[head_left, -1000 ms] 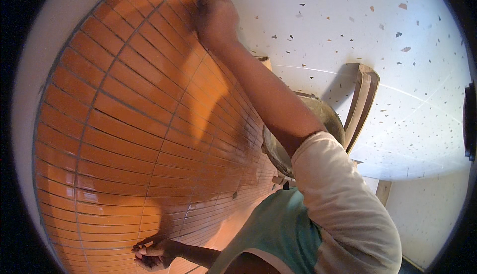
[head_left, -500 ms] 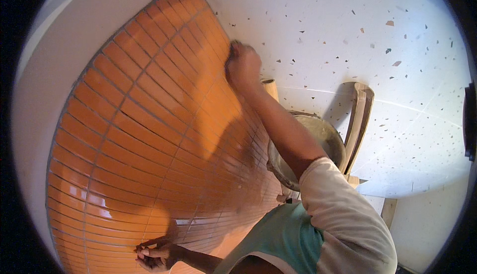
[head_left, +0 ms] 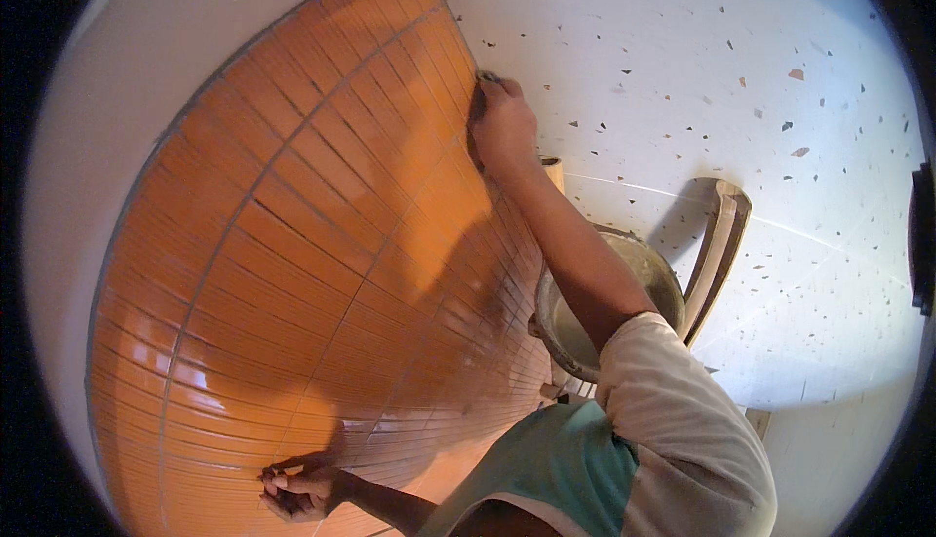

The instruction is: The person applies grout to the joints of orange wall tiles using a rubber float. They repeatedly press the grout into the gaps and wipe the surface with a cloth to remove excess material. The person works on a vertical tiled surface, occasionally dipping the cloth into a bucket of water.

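Since a second ago, the right hand (head_left: pixel 506 126) has come back along the edge of the orange tiled surface (head_left: pixel 327 210), nearer to the bucket (head_left: pixel 655 266), while the left hand (head_left: pixel 300 494) stays in about the same place. The tiled surface, long narrow orange pieces with grey joints, lies to the left of the right hand and spreads down to the left hand. At its edge, the right hand is bunched, fingers bent and pressed together, pinching a small grey-green piece (head_left: pixel 487 76); most of that is hidden, so its kind cannot be told. The left hand is loosely curled just over the tiles, thumb close to the forefinger; whether anything is pinched there cannot be told.

To the right of the right hand is a white surface (head_left: pixel 702 98) with scattered brown and dark flecks, which meets the tiles along a straight line. Just below the right hand, beside the forearm, shows a light brown tube (head_left: pixel 553 174). Farther below is the bucket, its inside stained, partly covered by the right forearm. Right of that forearm, a long wooden piece (head_left: pixel 717 254) leans beside the bucket. A pale sleeve (head_left: pixel 682 410) covers the right upper arm.
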`<state>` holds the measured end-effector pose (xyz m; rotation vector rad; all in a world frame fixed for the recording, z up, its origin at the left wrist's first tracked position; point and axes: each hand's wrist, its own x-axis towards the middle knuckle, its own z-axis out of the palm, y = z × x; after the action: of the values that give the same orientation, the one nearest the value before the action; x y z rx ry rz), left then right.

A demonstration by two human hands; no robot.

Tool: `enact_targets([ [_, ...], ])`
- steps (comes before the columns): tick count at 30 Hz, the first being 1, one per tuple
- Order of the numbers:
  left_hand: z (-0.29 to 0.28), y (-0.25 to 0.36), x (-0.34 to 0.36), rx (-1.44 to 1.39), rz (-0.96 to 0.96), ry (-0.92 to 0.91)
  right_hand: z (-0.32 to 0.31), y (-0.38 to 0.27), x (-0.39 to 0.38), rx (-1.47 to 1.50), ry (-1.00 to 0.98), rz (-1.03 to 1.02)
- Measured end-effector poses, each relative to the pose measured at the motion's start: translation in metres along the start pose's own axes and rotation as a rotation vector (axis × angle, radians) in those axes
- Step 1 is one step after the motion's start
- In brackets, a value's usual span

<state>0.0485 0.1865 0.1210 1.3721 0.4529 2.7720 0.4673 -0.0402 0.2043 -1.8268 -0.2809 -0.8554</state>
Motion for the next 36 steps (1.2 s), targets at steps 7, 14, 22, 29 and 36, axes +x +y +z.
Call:
enact_targets([
  [7,-0.008,-0.004,0.003,-0.076,0.039,-0.062,-0.018,-0.053,0.075,0.083,0.248,-0.303],
  [14,-0.012,0.045,-0.005,-0.201,-0.328,-0.264,-0.030,-0.030,0.027,0.031,0.057,-0.243],
  [22,0.029,0.145,-0.069,-0.324,-0.700,-1.394,-0.098,-0.124,-0.050,0.557,-0.065,-0.275],
  [29,0.077,0.173,-0.141,-0.607,-0.910,-1.566,-0.130,-0.093,-0.105,0.790,-0.455,-0.059],
  [36,0.070,0.198,-0.129,-0.700,-0.843,-1.509,-0.185,-0.031,-0.126,0.534,-1.063,0.290],
])
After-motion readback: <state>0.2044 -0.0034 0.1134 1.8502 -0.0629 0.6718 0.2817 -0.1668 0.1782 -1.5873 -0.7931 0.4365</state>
